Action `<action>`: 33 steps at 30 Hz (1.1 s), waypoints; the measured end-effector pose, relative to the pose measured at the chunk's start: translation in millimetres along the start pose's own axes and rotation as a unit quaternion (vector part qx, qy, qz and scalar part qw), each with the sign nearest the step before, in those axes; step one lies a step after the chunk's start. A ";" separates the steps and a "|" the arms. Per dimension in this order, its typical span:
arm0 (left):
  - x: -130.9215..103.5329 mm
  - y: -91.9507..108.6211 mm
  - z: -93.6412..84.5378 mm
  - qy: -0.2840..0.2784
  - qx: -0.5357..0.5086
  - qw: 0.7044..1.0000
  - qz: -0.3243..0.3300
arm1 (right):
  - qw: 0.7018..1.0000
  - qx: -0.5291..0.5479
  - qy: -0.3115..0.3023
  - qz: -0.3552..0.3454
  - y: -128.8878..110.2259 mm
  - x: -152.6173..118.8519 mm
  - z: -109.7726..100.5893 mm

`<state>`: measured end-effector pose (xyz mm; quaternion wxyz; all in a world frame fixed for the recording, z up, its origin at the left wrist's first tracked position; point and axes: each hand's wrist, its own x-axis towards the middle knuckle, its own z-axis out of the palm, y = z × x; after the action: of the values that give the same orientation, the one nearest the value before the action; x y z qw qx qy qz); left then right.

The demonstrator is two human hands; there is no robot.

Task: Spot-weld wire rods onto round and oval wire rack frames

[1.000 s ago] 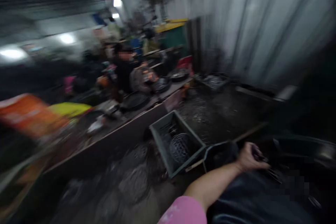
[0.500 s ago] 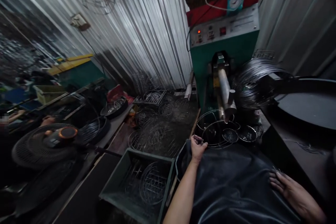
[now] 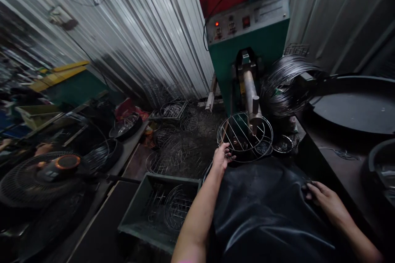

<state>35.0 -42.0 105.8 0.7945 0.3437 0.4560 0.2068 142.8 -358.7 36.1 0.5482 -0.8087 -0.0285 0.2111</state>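
My left hand [image 3: 222, 158] is closed at the near left rim of a round wire rack [image 3: 239, 133], a double ring with parallel bars across it. The rack lies tilted under the metal electrode arm [image 3: 251, 94] of a green machine [image 3: 253, 31], and the arm's tip overlaps its right part. My right hand [image 3: 322, 199] hovers over the right side of the black apron [image 3: 271, 209] on my lap. Its fingers are curled together, and what they hold, if anything, is too small to make out. Small round dishes [image 3: 282, 144] sit behind the apron.
A green crate [image 3: 132, 218] with wire racks stands at the left. A coil of wire [image 3: 286, 86] and a large dark pan [image 3: 354, 109] are at the right. A fan [image 3: 40, 176] stands far left, near another person's hand [image 3: 43, 148]. Wire pieces [image 3: 175, 148] cover the floor.
The barred wire rack now shows up under the machine's arm, with my left hand at its rim. My right hand's fingers have curled in. The whole view has shifted.
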 end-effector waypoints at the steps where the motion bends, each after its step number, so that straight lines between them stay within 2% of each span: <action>1: 0.9 4.0 1.4 -0.004 0.003 1.000 -0.011 | 0.999 0.038 -0.006 0.008 0.7 4.0 0.7; 4: 3.0 12.0 6.3 -0.007 0.003 1.000 -0.022 | 0.991 0.129 -0.027 0.021 4.7 15.2 4.1; 9: 6.4 14.8 12.5 -0.020 -0.006 1.000 -0.013 | 0.989 0.121 -0.070 0.045 4.9 25.2 10.7; 11: 8.2 14.7 12.8 -0.025 -0.005 1.000 -0.017 | 0.989 0.140 -0.054 0.015 -11.1 24.9 11.5; 14: 9.6 15.4 12.8 -0.035 0.005 0.999 -0.014 | 0.978 0.190 -0.035 -0.072 -55.8 19.9 18.5; 18: 9.0 17.7 12.8 -0.047 0.017 0.999 0.000 | 0.961 0.192 -0.113 -0.162 -113.2 12.3 49.2; 20: 9.8 18.9 10.9 -0.048 0.015 0.999 0.010 | 0.958 0.164 -0.146 -0.182 -125.6 11.2 68.1; 22: 12.0 20.3 7.5 -0.046 0.011 0.999 0.024 | 0.959 0.132 -0.155 -0.197 -128.3 12.5 83.6; 25: 16.4 23.4 1.8 -0.047 0.008 0.998 0.040 | 0.961 0.101 -0.149 -0.210 -126.4 15.8 96.0; 29: 19.7 28.8 -2.4 -0.038 0.002 0.998 0.040 | 0.964 0.111 -0.136 -0.202 -134.6 13.1 95.8; 33: 22.4 31.5 -3.5 -0.030 -0.001 0.999 0.034 | 0.952 0.202 -0.054 -0.221 -149.8 4.4 91.9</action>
<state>42.6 -5.0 114.6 0.8009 0.3642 0.4196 0.2234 140.4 -217.6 140.9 0.7310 -0.6416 -0.1930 0.1298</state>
